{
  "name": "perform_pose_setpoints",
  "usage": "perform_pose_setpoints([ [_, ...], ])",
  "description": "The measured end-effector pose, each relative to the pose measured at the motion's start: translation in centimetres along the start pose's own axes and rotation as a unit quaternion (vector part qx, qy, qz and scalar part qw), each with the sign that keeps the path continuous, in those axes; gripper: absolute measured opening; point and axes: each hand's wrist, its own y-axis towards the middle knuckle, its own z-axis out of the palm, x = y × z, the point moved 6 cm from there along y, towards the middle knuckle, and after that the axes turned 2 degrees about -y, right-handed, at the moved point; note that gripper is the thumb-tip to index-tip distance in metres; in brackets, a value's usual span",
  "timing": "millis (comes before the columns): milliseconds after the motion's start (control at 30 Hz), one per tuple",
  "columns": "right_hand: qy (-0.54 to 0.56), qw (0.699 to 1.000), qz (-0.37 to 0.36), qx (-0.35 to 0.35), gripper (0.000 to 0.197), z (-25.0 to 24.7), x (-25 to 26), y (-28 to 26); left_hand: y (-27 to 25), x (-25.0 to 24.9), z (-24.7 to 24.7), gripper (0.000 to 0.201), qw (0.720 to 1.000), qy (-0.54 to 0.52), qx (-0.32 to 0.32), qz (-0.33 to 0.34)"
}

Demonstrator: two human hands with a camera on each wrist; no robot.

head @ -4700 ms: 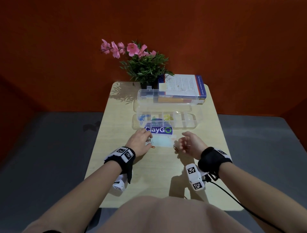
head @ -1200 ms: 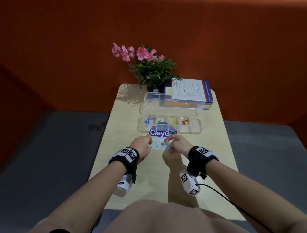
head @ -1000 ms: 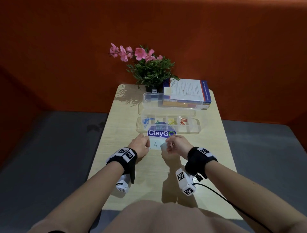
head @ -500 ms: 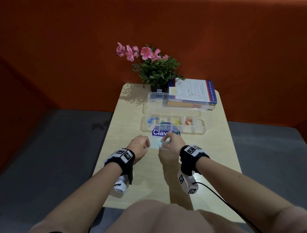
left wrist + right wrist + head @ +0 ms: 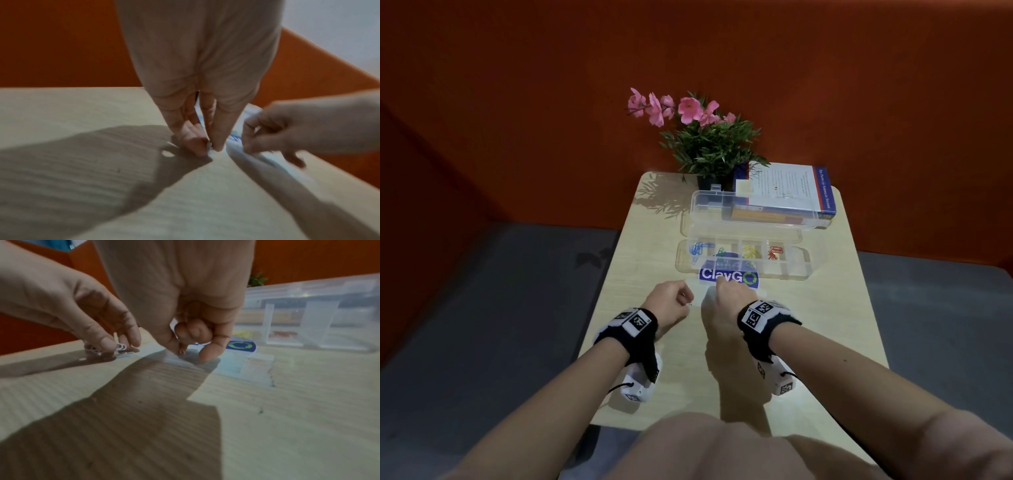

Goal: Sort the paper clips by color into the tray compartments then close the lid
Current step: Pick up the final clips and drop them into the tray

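Left hand (image 5: 61, 293) pinches white paper clips (image 5: 120, 347); right hand (image 5: 726, 294), curled grip unclear, touches "ClayGO" sticker (image 5: 722, 274).

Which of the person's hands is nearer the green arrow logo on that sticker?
Right. The right hand reaches just short of the green logo; the left hand sits farther left.

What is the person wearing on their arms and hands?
Both forearms are bare, with no sleeves or gloves. Each wrist carries a black band topped with white squares printed with black pixel-like codes: left band, right band. Under each wrist hangs a small white camera unit, also code-marked. A thin black cable runs back from the right one. The left hand and right hand are bare.
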Motion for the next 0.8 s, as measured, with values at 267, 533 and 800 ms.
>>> perform_pose_setpoints([
  [267,0.42,0.903,0.08,0.046,0.022,0.7,-4.6,-1.9,0.7,-1.2,1.6,0.023,0.976,0.218,0.014,-0.001],
  [533,0.726,0.677,0.115,-0.038,0.006,-6.5,-12.5,-2.7,0.9,-1.2,1.6,0.031,0.974,0.219,0.044,-0.019],
  [800,0.478,0.837,0.214,-0.159,0.015,-10.4,-18.4,1.1,0.3,-8.1,2.0,0.012,0.989,0.125,0.071,0.042],
])
